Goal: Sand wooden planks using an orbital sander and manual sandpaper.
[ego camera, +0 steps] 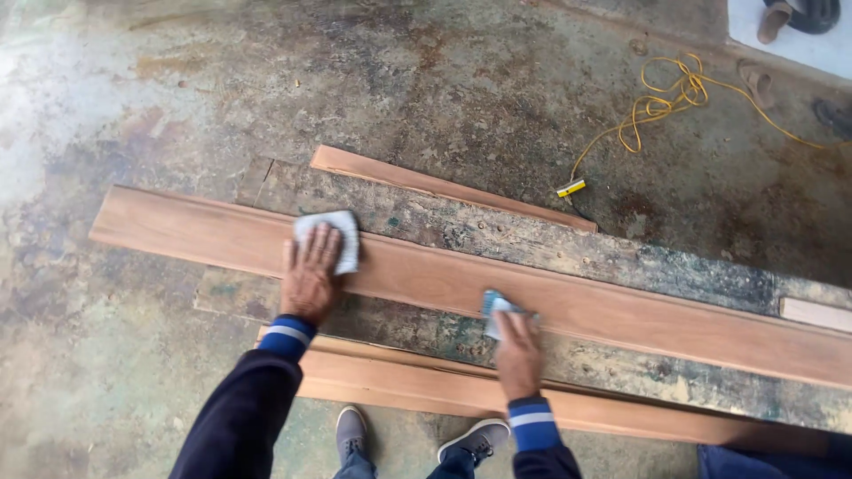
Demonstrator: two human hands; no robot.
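Two hands press sanding pads on the long plank (568, 306): left hand (309, 275) fingers spread flat on a white pad (333, 232), right hand (517, 350) fingers pinching a blue pad (495, 306) at the near edge, which could slip off and scrape the knuckles

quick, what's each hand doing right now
Left hand: flat, fingers spread, pressing a white cloth onto the long wooden plank.
Right hand: closed on a small blue-grey pad at the plank's edge.

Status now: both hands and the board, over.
Left hand flat on white sanding sheet. Right hand presses blue-grey sheet. Both on long reddish board. Nothing blocking.
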